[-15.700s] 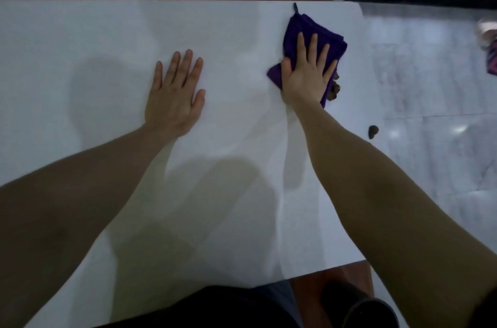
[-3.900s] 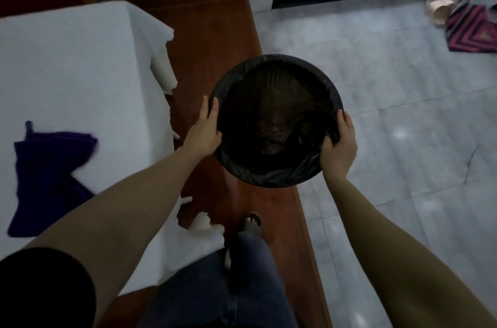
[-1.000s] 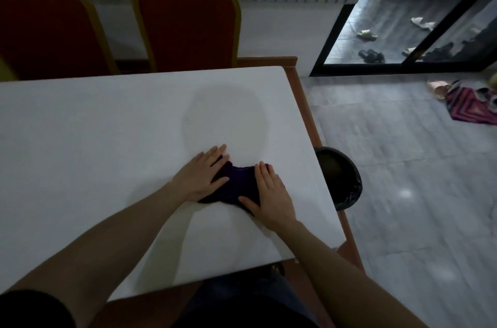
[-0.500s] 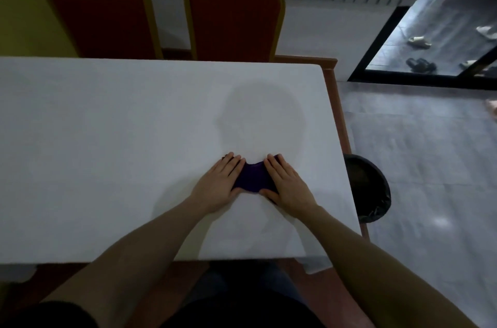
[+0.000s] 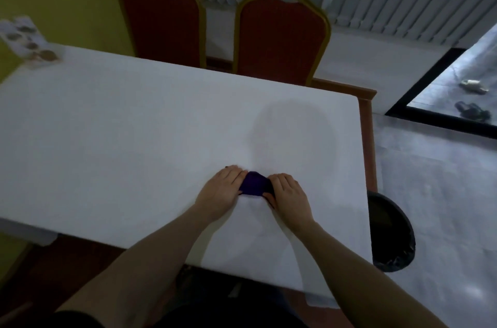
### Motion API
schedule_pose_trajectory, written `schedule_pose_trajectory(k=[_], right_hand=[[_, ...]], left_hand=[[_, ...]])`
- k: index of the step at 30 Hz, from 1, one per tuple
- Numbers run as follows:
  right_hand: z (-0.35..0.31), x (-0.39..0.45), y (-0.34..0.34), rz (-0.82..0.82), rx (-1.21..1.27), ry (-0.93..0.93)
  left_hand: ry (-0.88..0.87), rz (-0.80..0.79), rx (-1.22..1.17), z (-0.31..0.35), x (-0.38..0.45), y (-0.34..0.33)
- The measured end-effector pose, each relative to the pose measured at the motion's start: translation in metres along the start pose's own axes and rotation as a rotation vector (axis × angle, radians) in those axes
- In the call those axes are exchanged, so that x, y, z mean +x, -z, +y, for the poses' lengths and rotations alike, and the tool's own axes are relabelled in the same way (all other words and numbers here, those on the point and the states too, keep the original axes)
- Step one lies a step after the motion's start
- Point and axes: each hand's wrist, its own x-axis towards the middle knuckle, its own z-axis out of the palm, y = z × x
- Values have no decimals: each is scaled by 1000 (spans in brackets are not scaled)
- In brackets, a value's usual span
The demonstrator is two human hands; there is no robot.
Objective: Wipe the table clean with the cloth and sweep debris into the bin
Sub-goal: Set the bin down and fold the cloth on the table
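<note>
**benchrat:** so where's the cloth, and what could still go sideways?

**me:** The purple cloth [image 5: 254, 187] is bunched into a small wad on the white table [image 5: 134, 126], on the near half and toward the end where the bin [image 5: 390, 236] stands. My left hand [image 5: 220, 190] and right hand [image 5: 289, 197] sit on either side of the cloth, touching it, palms down. Fingers look mostly straight and laid over its edges, pressing in from both sides — I can't tell if any fingertip is tucked under the fabric. The middle of the cloth pokes out between my hands.

**benchrat:** and the risks?

**me:** My guess: the cloth is squeezed so small that it covers hardly any table, so a wipe from here would leave streaks unless I spread it flat. I can't see any crumbs near the cloth, and if some are wrapped inside, lifting it over the table could shake them back out. The bin is on the floor past the end of the table, well apart from the cloth and partly hidden under the table edge — anything swept off that end may miss the rim and land on the tiles. There's also a card with some small brown bits [image 5: 29, 42] at the far corner, well away from the cloth. That corner may need a pass.
</note>
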Motion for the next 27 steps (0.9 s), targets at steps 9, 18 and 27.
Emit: schedule_pose_trajectory(k=[9, 18, 27], right_hand=[[-104, 114, -55, 18, 70, 95], [-297, 225, -138, -13, 76, 54], [-490, 288, -206, -148, 134, 29]], left_hand=[[110, 33, 33, -145, -45, 41], [117, 92, 21, -357, -143, 81], [199, -50, -1, -515, -273, 127]])
